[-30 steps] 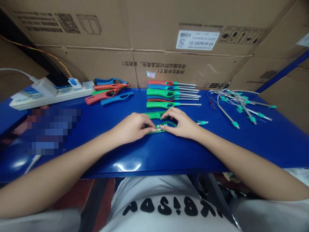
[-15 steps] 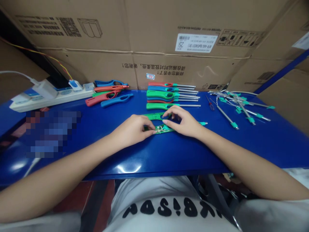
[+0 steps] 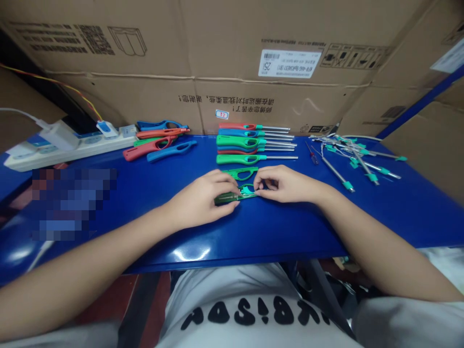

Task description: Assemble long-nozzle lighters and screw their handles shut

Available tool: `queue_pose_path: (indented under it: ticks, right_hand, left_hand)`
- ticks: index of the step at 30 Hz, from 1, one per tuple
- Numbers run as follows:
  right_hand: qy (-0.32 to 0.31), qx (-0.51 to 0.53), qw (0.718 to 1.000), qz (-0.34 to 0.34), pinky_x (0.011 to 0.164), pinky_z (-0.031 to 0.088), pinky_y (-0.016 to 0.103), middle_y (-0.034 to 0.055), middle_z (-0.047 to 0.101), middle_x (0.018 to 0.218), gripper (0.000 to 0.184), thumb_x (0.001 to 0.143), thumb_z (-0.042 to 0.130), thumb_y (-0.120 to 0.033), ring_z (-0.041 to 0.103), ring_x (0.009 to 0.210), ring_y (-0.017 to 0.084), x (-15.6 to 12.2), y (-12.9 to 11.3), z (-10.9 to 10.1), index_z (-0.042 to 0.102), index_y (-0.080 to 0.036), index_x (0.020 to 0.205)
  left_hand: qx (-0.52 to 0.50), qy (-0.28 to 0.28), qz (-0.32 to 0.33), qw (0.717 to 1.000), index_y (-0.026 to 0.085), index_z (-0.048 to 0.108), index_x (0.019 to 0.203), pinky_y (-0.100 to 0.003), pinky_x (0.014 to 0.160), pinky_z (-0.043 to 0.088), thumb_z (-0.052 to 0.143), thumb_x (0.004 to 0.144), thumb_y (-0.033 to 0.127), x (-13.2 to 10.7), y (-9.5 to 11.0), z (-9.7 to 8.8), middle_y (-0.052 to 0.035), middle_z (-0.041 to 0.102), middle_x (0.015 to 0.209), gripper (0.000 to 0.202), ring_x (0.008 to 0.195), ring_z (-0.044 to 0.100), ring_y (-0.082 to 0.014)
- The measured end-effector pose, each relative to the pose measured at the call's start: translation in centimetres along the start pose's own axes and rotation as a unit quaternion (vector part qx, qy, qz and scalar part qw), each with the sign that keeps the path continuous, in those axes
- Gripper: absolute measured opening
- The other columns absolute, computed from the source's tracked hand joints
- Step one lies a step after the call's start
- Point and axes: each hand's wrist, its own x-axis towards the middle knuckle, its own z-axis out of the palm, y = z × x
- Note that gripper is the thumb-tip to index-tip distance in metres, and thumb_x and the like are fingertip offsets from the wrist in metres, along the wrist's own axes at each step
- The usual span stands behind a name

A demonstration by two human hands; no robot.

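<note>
A green lighter shell half [image 3: 249, 196] lies open on the blue table, with a teal trigger piece [image 3: 247, 190], thin pale wires and a dark green insert [image 3: 226, 197] inside. My left hand [image 3: 213, 195] is closed around its handle end, thumb on the near side and fingers on the far side. At the front end, my right hand [image 3: 281, 184] has thumb and fingertips pinched together; what they grip is too small to tell. Just beyond lies a second green shell half [image 3: 241, 173], partly covered by my left fingers.
Finished-looking lighters [image 3: 237, 141] lie in a row behind my hands. Loose coloured shells [image 3: 163, 140] are piled back left beside a power strip [image 3: 83, 147]. To the right lie a small screwdriver [image 3: 313, 157] and metal lighter tubes with wires [image 3: 337, 174]. Cardboard [image 3: 145, 101] stands behind.
My right hand has drawn back from over the trigger area to the shell's front end. My left hand has shifted onto the handle, where the dark green insert now shows. The view has moved slightly.
</note>
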Motion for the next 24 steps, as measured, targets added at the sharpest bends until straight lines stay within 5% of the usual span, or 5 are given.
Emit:
queue_pose_path:
  ticks: [6,24]
  right_hand:
    - [-0.016,-0.009,1.000,-0.015,0.062,0.041,0.023,0.0021,0.066,0.085,0.009,0.087,0.064,-0.019,0.051,0.065,0.011,-0.1,-0.1,-0.2,0.070,-0.016,0.093]
    - [-0.031,-0.049,0.998,-0.020,0.067,0.042,0.024,0.0031,0.067,0.090,0.012,0.088,0.061,-0.013,0.054,0.069,0.011,-0.1,-0.3,-0.4,0.070,-0.016,0.096]
  left_hand:
    - [0.064,-0.061,0.054,0.995,0.025,0.064,0.137,-0.048,0.114,0.043,0.055,0.101,0.031,-0.2,-0.5,0.8,-0.0109,0.061,0.140,0.037,0.131,0.055,-0.0287]
    - [0.073,-0.048,0.056,0.995,0.021,0.066,0.134,-0.044,0.110,0.051,0.051,0.103,0.027,-0.1,-1.0,1.7,-0.0116,0.064,0.138,0.035,0.127,0.061,-0.0267]
